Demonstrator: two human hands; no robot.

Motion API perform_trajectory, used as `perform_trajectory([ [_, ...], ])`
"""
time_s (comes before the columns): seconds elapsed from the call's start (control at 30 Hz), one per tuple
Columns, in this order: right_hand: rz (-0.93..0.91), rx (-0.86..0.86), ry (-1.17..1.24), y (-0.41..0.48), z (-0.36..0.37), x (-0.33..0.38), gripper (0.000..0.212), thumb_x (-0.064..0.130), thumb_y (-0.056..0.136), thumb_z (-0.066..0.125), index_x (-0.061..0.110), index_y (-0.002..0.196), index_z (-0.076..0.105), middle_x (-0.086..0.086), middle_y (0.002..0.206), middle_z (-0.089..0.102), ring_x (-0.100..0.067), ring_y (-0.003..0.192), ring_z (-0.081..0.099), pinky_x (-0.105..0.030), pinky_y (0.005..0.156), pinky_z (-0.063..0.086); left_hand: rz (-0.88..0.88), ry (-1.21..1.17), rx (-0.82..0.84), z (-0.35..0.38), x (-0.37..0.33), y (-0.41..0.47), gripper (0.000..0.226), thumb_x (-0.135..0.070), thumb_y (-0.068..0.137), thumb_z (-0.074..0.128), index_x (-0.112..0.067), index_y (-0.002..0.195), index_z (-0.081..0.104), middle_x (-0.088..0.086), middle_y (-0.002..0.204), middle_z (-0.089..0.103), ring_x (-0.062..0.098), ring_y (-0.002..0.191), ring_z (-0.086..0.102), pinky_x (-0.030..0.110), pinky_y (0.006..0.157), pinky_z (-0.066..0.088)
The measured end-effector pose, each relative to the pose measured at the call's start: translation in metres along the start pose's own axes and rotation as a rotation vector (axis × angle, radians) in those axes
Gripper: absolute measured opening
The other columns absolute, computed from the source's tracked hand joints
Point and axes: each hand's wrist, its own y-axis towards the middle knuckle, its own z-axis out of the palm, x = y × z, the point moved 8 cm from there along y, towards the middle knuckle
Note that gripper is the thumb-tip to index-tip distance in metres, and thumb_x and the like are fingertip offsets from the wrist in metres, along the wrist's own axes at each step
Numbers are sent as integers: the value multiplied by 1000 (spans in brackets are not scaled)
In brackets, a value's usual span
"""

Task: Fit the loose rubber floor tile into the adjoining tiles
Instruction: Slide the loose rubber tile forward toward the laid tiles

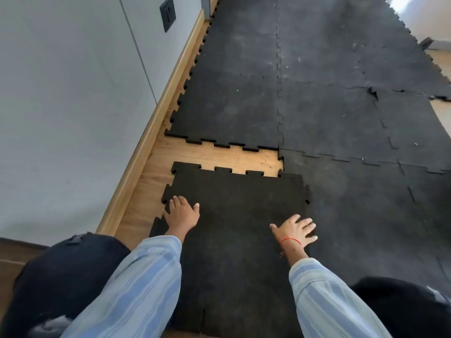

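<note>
The loose black rubber tile with jigsaw edges lies in front of me on the wooden floor. Its far edge stands apart from the laid tile ahead, with a strip of bare wood between them. Its right edge overlaps the laid tile on the right. My left hand lies flat on the tile near its left edge, fingers spread. My right hand, with a red thread on the wrist, presses flat at the tile's right edge over the seam.
A grey wall with a wooden skirting board runs along the left, with a dark socket plate on it. Interlocked black tiles cover the floor ahead and right. My dark-clad knees are at the bottom corners.
</note>
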Motion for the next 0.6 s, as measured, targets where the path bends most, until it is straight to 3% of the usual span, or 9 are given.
perform_trajectory([
  [0.1,188,101,46,2,16,-23,119,61,71,70,6,151,1,-26,157,-7,-44,145,-3,-61,114,9,-119,20,67,12,14,8,80,-52,100,31,-2,153,0,20,161,-3,33,149,1,50,119,10],
  [0.3,166,72,68,16,10,-26,137,59,55,83,10,152,-2,-27,156,1,-45,142,12,-54,111,27,-240,12,114,25,31,23,93,-59,95,38,2,152,-3,24,160,-1,37,148,4,51,118,9],
  [0.6,172,63,307,30,14,-34,136,61,57,81,15,152,-3,-23,157,3,-45,142,8,-56,111,30,-288,-41,-1,19,34,37,123,-67,73,67,6,150,5,24,154,18,37,140,26,48,115,26],
])
